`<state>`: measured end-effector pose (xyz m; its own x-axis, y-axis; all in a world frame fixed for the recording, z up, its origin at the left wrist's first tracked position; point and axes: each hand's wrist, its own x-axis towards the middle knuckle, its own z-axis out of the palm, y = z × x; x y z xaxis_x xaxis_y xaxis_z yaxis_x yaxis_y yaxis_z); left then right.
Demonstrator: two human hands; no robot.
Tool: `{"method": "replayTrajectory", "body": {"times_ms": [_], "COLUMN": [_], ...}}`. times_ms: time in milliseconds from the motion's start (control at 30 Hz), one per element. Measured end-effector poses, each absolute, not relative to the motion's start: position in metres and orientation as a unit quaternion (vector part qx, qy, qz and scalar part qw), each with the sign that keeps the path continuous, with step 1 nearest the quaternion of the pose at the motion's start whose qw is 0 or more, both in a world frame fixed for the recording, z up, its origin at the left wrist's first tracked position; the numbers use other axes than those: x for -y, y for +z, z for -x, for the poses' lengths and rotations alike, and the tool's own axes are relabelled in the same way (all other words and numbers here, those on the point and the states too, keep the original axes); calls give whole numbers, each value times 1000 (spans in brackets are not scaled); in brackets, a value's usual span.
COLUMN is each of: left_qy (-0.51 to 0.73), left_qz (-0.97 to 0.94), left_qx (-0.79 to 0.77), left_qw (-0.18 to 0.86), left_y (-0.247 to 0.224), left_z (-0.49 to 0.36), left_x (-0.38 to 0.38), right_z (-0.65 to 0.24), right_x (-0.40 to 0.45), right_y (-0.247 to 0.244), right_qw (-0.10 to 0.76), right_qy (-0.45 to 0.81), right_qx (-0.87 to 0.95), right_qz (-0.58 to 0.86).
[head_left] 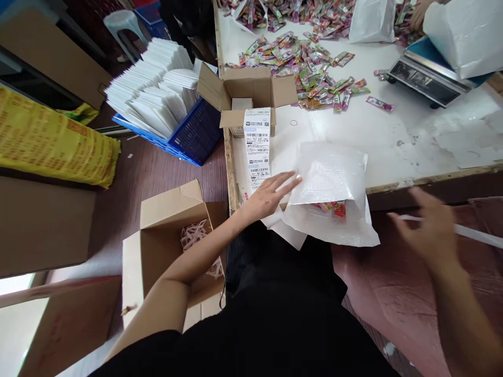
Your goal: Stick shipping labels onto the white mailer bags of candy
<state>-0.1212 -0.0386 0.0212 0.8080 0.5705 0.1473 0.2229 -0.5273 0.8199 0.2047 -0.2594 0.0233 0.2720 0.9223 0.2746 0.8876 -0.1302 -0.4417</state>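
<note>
A white bubble mailer (330, 178) lies at the table's front edge, its mouth towards me and hanging past the edge. Small red and orange sachets (334, 208) show in the opening. My left hand (271, 195) is open, fingers stretched out, with the fingertips at the mailer's left edge. Off to the right of the mailer, my right hand (430, 228) is in the air, blurred, with thumb and forefinger apart. A thin white strip (479, 235) runs across behind or through that hand; its contact with the fingers is unclear.
A strip of printed labels (257, 149) hangs from a small carton (251, 84). Loose sachets (310, 68) cover the table's far part, near a scale (428, 78) and a co-worker's hand (419, 14). Left are a blue crate (196, 131) of mailers and an open carton (161, 262) with strips.
</note>
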Motion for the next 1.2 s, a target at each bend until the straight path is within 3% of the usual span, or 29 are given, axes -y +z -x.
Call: {"method": "replayTrajectory", "body": {"times_ms": [100, 167, 300, 400, 533, 733, 800, 867, 933, 1033, 1200], "left_qy": [126, 128, 239, 225, 162, 138, 220, 328, 347, 250, 216], "left_qz": [-864, -842, -752, -677, -658, -649, -666, -668, -654, -677, -698], "left_qx": [-115, -114, -302, -408, -454, -468, -482, -539, -614, -660, -625], "left_qw": [475, 512, 535, 570, 579, 585, 525, 394, 274, 209, 273], "left_y": [21, 12, -16, -27, -26, -13, -10, -10, -13, -20, -29], "left_z": [110, 107, 102, 91, 75, 74, 87, 104, 121, 135, 134], "left_x": [30, 30, 37, 38, 29, 13, 6, 0, -7, -15, -26], "right_z": [-200, -193, -175, -162, -163, -166, -150, -125, -96, -55, -24], "right_x": [247, 241, 234, 227, 216, 213, 210, 203, 195, 185, 201], "right_y": [3, -9, -26, -35, -42, -30, -27, -28, -29, -28, -19], "right_qw": [224, 233, 393, 468, 557, 537, 587, 663, 713, 706, 559], "right_qy": [-2, 20, 39, 136, 319, 501, 516, 505, 501, 539, 634], "right_qx": [686, 700, 503, 327, 142, 123, 119, 88, 36, -36, 10], "right_qz": [692, 675, 769, 810, 753, 668, 613, 545, 490, 457, 534]}}
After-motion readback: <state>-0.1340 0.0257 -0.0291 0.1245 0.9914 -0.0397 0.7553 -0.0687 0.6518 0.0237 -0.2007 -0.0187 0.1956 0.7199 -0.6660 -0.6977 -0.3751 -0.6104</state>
